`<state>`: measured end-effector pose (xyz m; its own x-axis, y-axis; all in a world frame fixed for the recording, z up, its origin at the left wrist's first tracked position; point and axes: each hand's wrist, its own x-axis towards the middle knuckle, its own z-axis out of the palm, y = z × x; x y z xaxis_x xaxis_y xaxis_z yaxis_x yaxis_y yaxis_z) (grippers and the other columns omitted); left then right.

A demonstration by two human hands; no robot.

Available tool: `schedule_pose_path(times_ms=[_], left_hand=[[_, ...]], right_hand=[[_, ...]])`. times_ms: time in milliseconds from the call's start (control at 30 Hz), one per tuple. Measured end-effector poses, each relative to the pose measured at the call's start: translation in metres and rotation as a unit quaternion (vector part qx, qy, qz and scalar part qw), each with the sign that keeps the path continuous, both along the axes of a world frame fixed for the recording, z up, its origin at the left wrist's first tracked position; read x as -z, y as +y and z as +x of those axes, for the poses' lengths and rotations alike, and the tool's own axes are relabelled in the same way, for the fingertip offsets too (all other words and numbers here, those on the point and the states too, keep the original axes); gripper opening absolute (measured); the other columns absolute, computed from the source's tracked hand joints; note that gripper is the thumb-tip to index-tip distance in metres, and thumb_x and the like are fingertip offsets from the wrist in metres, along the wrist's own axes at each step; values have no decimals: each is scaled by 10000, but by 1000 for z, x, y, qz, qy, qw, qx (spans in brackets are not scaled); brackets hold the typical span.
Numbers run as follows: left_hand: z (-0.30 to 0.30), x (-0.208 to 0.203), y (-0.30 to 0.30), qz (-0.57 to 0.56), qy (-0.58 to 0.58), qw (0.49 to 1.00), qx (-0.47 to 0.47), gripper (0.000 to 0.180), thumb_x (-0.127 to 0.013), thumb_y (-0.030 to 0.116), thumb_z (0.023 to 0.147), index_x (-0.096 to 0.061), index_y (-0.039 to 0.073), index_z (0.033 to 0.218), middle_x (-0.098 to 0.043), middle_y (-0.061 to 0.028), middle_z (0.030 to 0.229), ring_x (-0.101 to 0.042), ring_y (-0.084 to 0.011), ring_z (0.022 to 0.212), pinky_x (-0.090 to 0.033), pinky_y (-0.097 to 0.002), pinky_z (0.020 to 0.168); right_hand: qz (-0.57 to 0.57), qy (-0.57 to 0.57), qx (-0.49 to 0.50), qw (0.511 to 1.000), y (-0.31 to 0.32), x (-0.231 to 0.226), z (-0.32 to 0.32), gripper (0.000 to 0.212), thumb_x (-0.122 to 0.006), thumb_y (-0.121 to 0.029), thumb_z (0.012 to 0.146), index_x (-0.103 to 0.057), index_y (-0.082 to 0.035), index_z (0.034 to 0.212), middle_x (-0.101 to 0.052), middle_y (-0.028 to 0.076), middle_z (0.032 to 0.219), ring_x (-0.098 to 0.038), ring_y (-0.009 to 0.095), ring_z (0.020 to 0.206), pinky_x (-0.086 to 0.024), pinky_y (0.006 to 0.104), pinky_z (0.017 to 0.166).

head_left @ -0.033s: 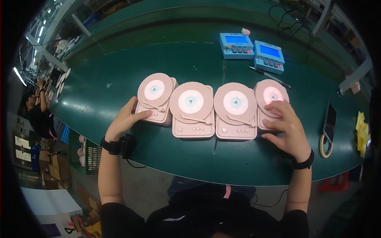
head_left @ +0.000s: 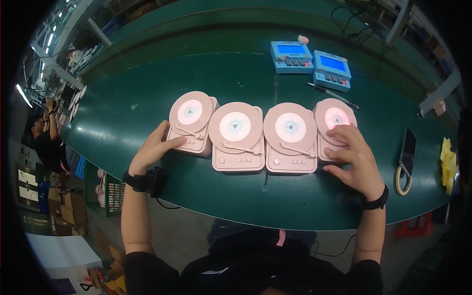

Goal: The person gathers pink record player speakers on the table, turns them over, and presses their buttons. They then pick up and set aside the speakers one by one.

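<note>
Several pink toy record players stand side by side in a row on the green table. My left hand point(head_left: 156, 145) grips the leftmost record player point(head_left: 178, 119) at its lower left side, with the thumb on the front by the buttons. On the rightmost record player point(head_left: 322, 123), whose disc glows pink, my right hand point(head_left: 355, 158) curves round the right side. Its fingers reach over the disc and base and hide part of them; the thumb is by the front edge. Between them, untouched, are the middle-left record player point(head_left: 238, 161) and the middle-right record player point(head_left: 291, 162). Their disc centres look whitish.
Behind the row stand two light-blue devices with lit screens, the left device point(head_left: 293, 66) and the right device point(head_left: 331, 78), with a pen point(head_left: 334, 95) in front. At right lie a phone point(head_left: 408, 152), a tape roll point(head_left: 403, 183) and yellow paper point(head_left: 448, 164). A green crate point(head_left: 115, 195) stands below left.
</note>
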<state>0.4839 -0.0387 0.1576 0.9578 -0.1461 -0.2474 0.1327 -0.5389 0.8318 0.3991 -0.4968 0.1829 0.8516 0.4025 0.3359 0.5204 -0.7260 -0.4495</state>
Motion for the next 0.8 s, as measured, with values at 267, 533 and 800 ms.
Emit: schedule_pose_path(times_ms=[267, 533, 800], left_hand=[[1, -1, 24, -48, 76, 995, 46, 275, -658, 327, 880, -564, 125, 1041, -568, 70, 837, -485, -20, 761, -351, -181, 650], [4, -3, 18, -30, 68, 997, 20, 244, -653, 296, 852, -566, 122, 1000, -549, 70, 786, -512, -23, 686, -388, -159, 611], [3, -2, 17, -22, 64, 998, -6, 250, -670, 288, 823, -567, 131, 990, -560, 66, 769, -519, -32, 678, -389, -166, 595]], right_hand=[[-3, -5, 0, 1000, -1, 0, 0, 268, -822, -65, 615, -720, -28, 860, -611, 134, 1167, -557, 339, 1119, -450, 414, 976], [-5, -27, 3, 1000, -1, 4, 1, 217, -806, -43, 641, -716, -29, 839, -611, 120, 1156, -569, 321, 1075, -472, 397, 923], [10, -30, -1, 999, -2, 7, 0, 201, -793, -31, 659, -712, -22, 842, -606, 118, 1152, -573, 318, 1061, -478, 393, 910]])
